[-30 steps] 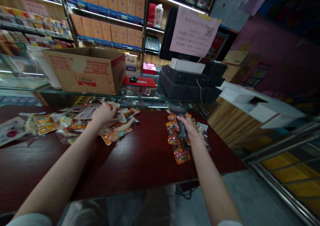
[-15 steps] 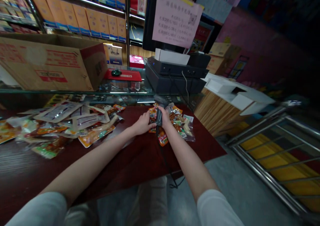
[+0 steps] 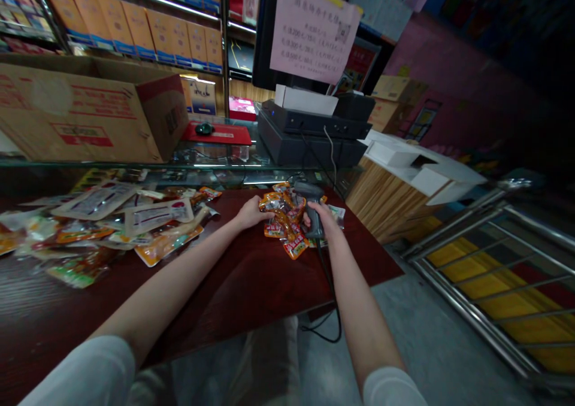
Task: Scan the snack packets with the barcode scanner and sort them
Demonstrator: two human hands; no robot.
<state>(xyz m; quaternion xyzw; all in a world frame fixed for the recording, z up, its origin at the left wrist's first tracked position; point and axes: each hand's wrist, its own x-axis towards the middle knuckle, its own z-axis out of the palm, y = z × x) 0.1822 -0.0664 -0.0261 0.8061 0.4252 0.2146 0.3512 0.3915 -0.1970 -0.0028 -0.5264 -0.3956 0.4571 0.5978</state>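
In the head view, holds an orange packet (image 3: 277,204) by its left edge in the left hand (image 3: 250,213), with thumb and fingers closed on the rim, perhaps to leave the middle bare. Seems tilted over more packets (image 3: 295,249) on the right part of the table (image 3: 224,298), just left of the scanner (image 3: 315,223); cannot tell whether lifted fully clear. Grips the scanner by its handle in the right hand (image 3: 327,217), with fingers wrapped round it, likely so as to have the head free above the grip; cannot make out a pressed trigger. Lets the cable (image 3: 332,286) hang slack past the near edge, probably for easy reach. To the left, leaves a bigger heap (image 3: 157,217) untouched and well apart, presumably against mixing. Behind, on the glass counter (image 3: 202,165), has an open carton (image 3: 81,112), probably set there to spare room on the table.
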